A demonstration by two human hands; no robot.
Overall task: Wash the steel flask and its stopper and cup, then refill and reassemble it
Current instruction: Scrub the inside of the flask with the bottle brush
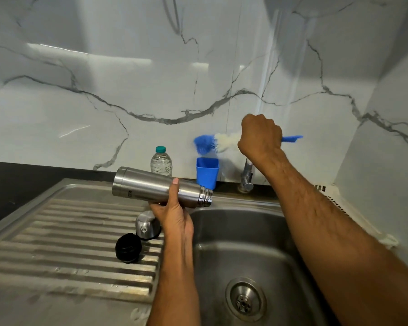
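One steel flask (pixel 156 187) uncapped, sideways, left hand (pixel 174 215) gripping

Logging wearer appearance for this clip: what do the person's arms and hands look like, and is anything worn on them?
Both forearms are bare as far as the frame shows: no sleeves, gloves, watch or bracelets visible. The left hand and right hand show no rings on the sides facing the camera. Both forearms carry dark hair, denser on the right one.

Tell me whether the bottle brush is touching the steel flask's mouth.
Apart. The head view shows the bottle brush, gripped by the right hand, raised clear above the steel flask, with wall visible between them.
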